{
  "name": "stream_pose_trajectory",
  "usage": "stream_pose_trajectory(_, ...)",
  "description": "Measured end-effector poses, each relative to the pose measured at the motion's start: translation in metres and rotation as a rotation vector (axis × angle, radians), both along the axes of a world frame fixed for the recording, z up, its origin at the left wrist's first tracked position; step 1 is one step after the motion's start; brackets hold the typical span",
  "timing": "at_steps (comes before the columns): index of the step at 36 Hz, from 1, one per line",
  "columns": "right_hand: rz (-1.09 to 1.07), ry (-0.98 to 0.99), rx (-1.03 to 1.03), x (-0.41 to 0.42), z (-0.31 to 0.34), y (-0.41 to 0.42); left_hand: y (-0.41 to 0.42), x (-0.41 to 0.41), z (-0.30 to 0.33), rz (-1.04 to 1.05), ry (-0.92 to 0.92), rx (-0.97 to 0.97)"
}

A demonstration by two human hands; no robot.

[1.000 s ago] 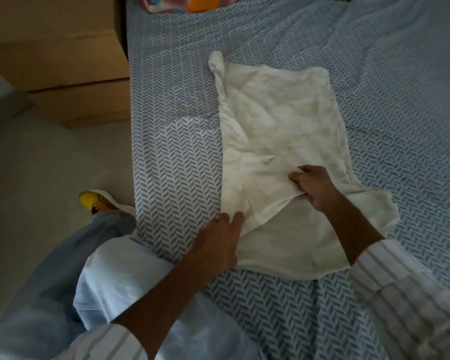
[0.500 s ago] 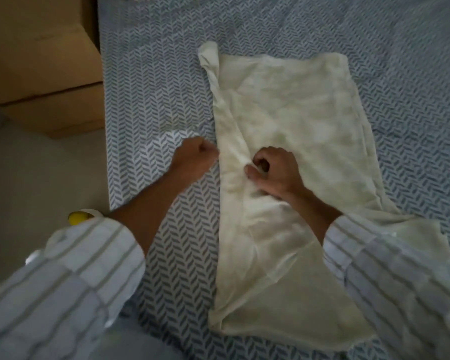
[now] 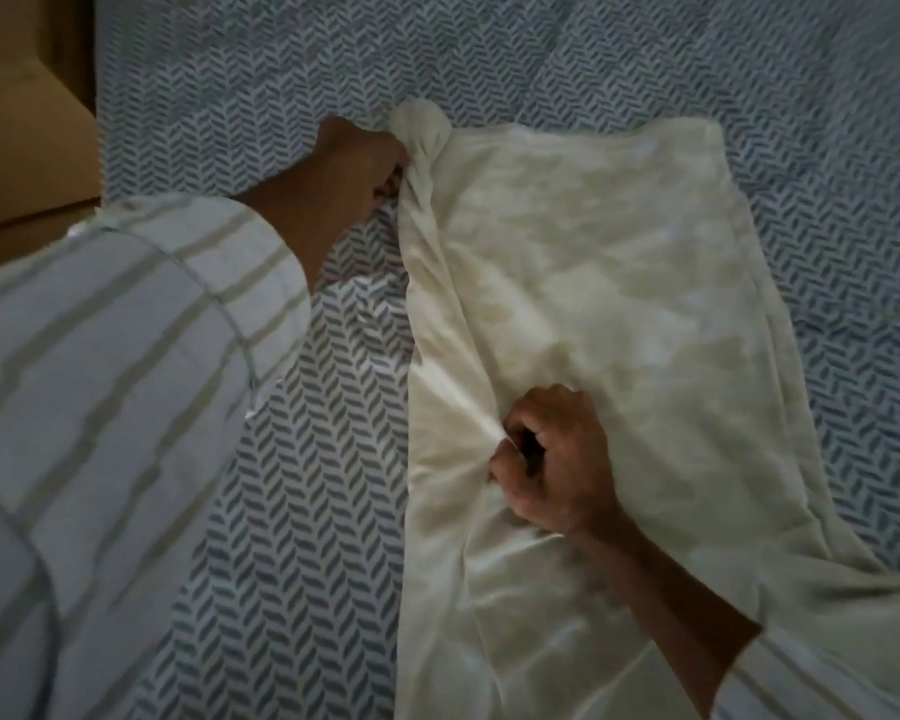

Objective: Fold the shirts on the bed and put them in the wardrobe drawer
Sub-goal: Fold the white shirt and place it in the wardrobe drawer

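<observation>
On the bed (image 3: pixel 645 54), the cream shirt (image 3: pixel 609 283) lies lengthwise, its long axis running away from the person.
The left hand (image 3: pixel 357 166) grips the shirt's far-left bunched corner; the right hand (image 3: pixel 552 459) pinches its left edge nearer the person. Best pull both taut together so the fold lands straight.

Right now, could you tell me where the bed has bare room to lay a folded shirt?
Bare blue herringbone bedsheet lies beyond the cream cotton shirt, along its right edge, and between it and the striped sleeve. The shirt's left edge is crowded: the left hand and right hand both grip it.
</observation>
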State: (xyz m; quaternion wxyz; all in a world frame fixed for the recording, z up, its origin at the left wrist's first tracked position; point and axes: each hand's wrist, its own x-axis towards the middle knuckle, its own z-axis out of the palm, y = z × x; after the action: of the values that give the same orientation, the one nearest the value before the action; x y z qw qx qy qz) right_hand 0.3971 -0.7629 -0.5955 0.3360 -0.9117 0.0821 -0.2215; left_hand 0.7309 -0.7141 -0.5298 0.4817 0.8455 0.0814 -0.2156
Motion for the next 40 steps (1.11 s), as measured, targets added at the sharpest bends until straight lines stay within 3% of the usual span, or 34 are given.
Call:
stream_pose_trajectory(3, -0.005, -0.012, 0.011, 0.001, 0.001, 0.0, -0.006, 0.005, -0.003, -0.014, -0.109, 0.157)
stream_pose_trajectory(5, -0.025, -0.023, 0.045, 0.0, 0.001, 0.001, -0.01, -0.004, 0.007, -0.006, -0.304, 0.236)
stream_pose_trajectory(7, -0.062, -0.04, 0.118, -0.002, 0.001, 0.001, -0.019, -0.011, 0.019, -0.012, -0.48, 0.078)
stream_pose_trajectory(9, -0.104, -0.049, 0.197, -0.004, 0.001, 0.001, -0.029, -0.021, 0.028, -0.109, -0.515, -0.144)
stream_pose_trajectory(11, -0.133, -0.049, 0.221, -0.004, 0.0, 0.002, -0.044, -0.026, 0.033, -0.222, -0.444, -0.253)
stream_pose_trajectory(13, -0.156, -0.033, 0.196, -0.004, -0.001, 0.003, -0.058, -0.032, 0.031, -0.321, -0.333, -0.213)
stream_pose_trajectory(16, -0.183, -0.009, 0.125, -0.003, -0.004, 0.004, -0.066, -0.036, 0.015, -0.479, -0.31, 0.181)
stream_pose_trajectory(18, -0.19, 0.005, 0.099, -0.002, -0.006, 0.002, -0.064, -0.038, 0.008, -0.562, -0.407, 0.314)
stream_pose_trajectory(22, -0.189, 0.022, 0.093, -0.001, -0.009, -0.003, -0.056, -0.043, 0.004, -0.696, -0.463, 0.392)
stream_pose_trajectory(25, -0.197, 0.072, 0.103, 0.001, -0.009, -0.006, -0.03, -0.062, 0.002, -0.657, -0.408, 0.319)
stream_pose_trajectory(31, -0.196, 0.201, 0.138, 0.002, 0.007, -0.008, 0.078, -0.188, 0.0, -0.577, -0.288, 0.157)
stream_pose_trajectory(36, -0.253, 0.412, 0.264, -0.008, 0.043, -0.006, 0.166, -0.3, 0.012, -0.668, -0.108, 0.289)
stream_pose_trajectory(40, -0.157, 0.716, 0.222, -0.034, 0.062, -0.014, 0.2, -0.368, 0.017, -0.95, -0.087, 0.469)
